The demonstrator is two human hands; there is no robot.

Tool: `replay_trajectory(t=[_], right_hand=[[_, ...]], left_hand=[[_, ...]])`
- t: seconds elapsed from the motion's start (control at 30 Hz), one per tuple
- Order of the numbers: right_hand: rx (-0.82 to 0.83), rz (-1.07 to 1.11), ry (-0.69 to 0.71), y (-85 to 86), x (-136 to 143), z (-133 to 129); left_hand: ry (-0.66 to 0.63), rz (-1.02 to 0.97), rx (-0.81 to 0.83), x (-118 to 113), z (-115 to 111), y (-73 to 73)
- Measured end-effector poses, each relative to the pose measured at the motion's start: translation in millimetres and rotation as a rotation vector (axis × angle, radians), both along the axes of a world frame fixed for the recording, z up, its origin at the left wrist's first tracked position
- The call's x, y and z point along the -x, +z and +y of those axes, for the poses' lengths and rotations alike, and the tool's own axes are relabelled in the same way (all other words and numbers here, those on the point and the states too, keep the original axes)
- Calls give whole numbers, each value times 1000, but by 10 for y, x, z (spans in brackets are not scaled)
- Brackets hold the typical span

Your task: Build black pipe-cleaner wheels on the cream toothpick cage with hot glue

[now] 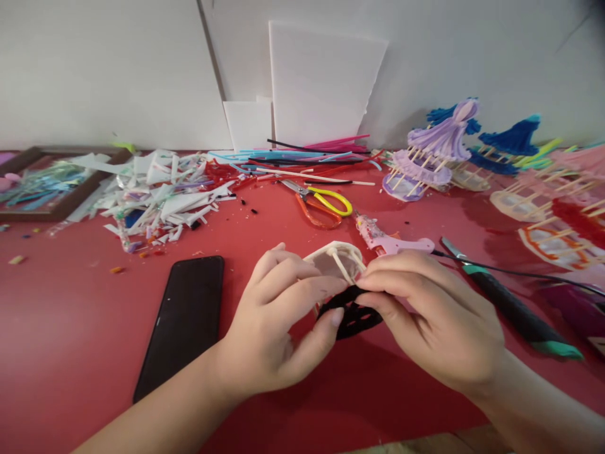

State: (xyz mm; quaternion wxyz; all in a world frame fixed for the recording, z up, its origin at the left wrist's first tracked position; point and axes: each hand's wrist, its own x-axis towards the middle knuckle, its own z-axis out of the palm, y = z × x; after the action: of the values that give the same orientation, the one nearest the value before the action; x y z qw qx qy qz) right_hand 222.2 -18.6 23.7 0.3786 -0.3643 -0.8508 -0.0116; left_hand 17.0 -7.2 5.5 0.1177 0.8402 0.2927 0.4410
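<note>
Between my hands is a small craft model with a cream-rimmed oval base point(339, 252), pale sticks and a fuzzy black section point(357, 323) that looks like pipe cleaner. It is tipped, with the black part toward me. My left hand point(283, 315) grips its left side, thumb on the black section and fingers across the top. My right hand point(430, 315) pinches the upper right edge of the black section between thumb and fingers. My fingers hide part of the sticks. Just beyond my right hand lies a pink hot glue gun point(394, 244).
A black phone point(184, 321) lies left of my hands. Scissors point(316, 202), pipe cleaners point(302, 157) and white scraps point(161, 195) are farther back. On the right are a black-and-green cutter point(515, 302), a cable and several finished-looking models point(439, 145). A wooden frame point(61, 205) sits far left.
</note>
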Motion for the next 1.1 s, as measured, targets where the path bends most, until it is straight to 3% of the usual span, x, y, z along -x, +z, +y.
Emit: replay_trajectory(t=[0.27,0.47,0.67,0.9,1.1], right_hand=[[-59,-68,-11,41,-71,40],[-56,-29,69,54,5,23],[-119,-24,-53,10,-65,36],[-119,-11,-61,41,-33,49],[-129,-28,-78,61,3,-37]], left_hand=[[-121,-37,70,-4,53,-16],[-100,-62,70,-28,37,3],[-67,-74,140,-42,31,27],[-100,-115,125,-25,24,19],[-44,-123,118,-31,26,14]])
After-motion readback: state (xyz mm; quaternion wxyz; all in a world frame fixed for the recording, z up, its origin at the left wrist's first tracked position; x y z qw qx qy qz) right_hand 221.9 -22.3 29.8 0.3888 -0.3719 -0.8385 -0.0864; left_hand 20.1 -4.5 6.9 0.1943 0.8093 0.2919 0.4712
